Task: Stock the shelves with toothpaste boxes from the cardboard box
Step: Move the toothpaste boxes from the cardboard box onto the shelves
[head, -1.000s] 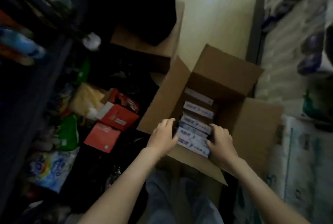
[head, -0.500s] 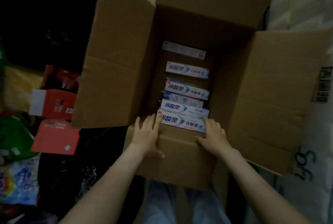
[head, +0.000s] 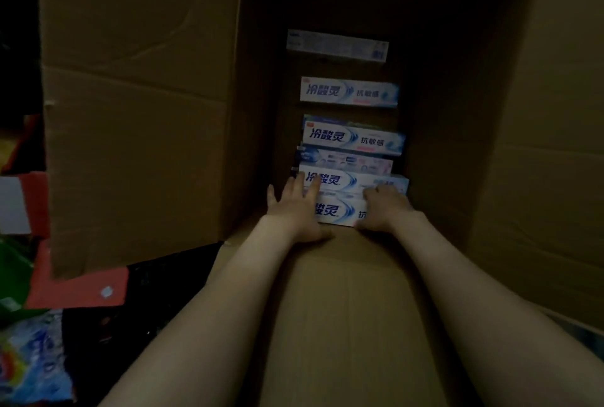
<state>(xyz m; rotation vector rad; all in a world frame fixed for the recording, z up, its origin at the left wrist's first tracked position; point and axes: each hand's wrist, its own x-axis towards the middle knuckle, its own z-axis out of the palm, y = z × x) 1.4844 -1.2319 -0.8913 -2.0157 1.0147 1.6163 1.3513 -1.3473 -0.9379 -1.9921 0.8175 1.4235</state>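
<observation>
An open cardboard box (head: 137,132) fills the dim view, flaps spread left and right. Inside, several white-and-blue toothpaste boxes lie stacked in steps, the farthest one (head: 337,45) deepest. The nearest toothpaste box (head: 340,210) lies at the box's front wall. My left hand (head: 294,207) lies over its left end with fingers spread, reaching onto the box behind (head: 354,181). My right hand (head: 384,208) covers its right end with fingers curled. Whether either hand has a firm grip I cannot tell.
The near wall of the cardboard box (head: 343,325) lies between my forearms. Left of the box lie red packages (head: 81,289), a green package (head: 13,272) and a colourful blue bag (head: 32,361) on a dark floor. No shelf is in view.
The view has closed in on the box. Both hands have slid from the front rim onto the ends of the nearest toothpaste box.
</observation>
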